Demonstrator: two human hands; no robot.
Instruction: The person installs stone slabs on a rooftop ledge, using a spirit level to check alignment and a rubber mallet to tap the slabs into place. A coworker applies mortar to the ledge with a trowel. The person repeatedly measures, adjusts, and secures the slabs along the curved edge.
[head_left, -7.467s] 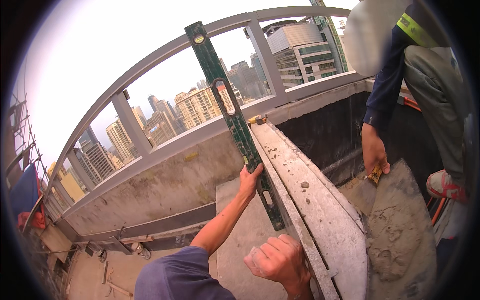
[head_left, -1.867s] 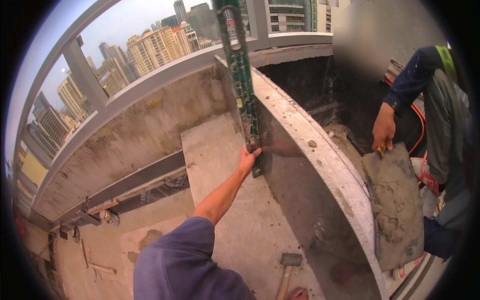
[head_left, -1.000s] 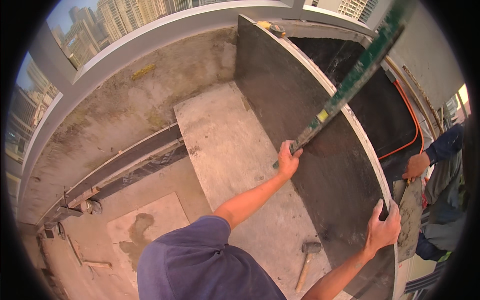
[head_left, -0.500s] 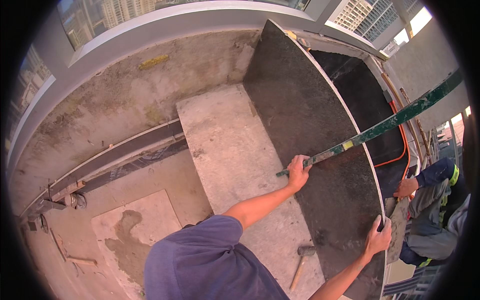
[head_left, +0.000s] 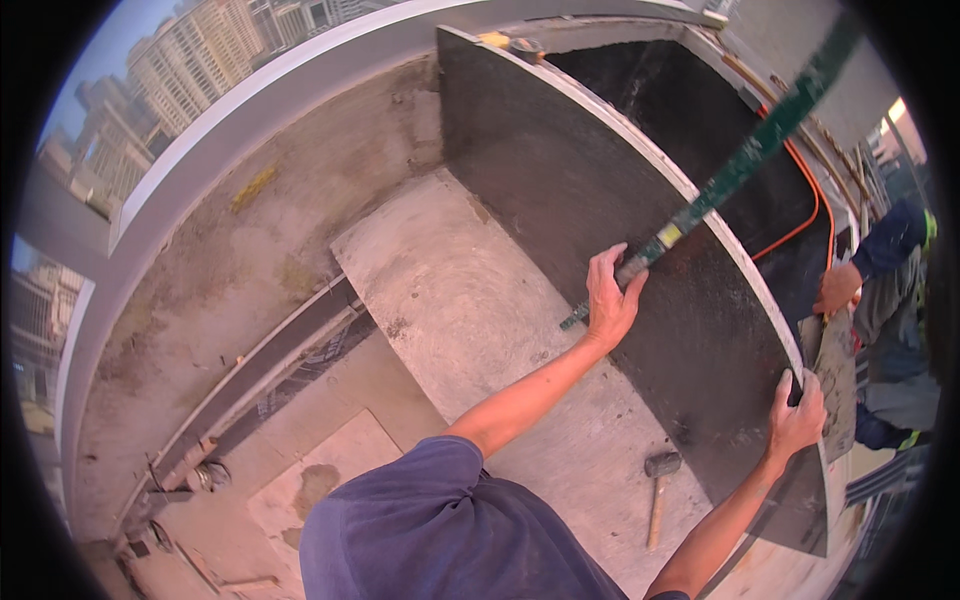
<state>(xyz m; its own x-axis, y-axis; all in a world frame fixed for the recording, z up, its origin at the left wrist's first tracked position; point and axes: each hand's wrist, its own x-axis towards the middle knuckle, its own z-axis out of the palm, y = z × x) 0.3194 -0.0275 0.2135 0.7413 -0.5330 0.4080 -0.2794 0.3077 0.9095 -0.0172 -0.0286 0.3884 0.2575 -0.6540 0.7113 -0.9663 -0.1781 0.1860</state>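
Note:
A tall dark grey panel point(head_left: 560, 190) with a pale edge stands upright on a light concrete slab point(head_left: 450, 270). Across its face leans a long green bar, apparently a spirit level point(head_left: 740, 165), with a yellow patch on it. Its lower end sits at the panel's foot, and its upper end reaches far right, blurred. My left hand point(head_left: 612, 308) is closed around the bar near that lower end. Farther right, my right hand point(head_left: 797, 420) grips the panel's pale edge; a small black thing shows under its fingers, too little visible to name. A mallet point(head_left: 658, 490) lies on the slab below.
Behind the panel lie a dark lined recess point(head_left: 650, 90) and an orange pipe point(head_left: 815, 200). A co-worker's hand point(head_left: 838, 285) is at the right. A rough wall point(head_left: 230, 220) runs beneath the windows. A stained board point(head_left: 330, 470) lies on the floor at lower left.
My view has swung, so the panel and slab appear shifted. The green bar now slopes more steeply. My left hand's fingers have lifted around it; my right hand stays on the edge.

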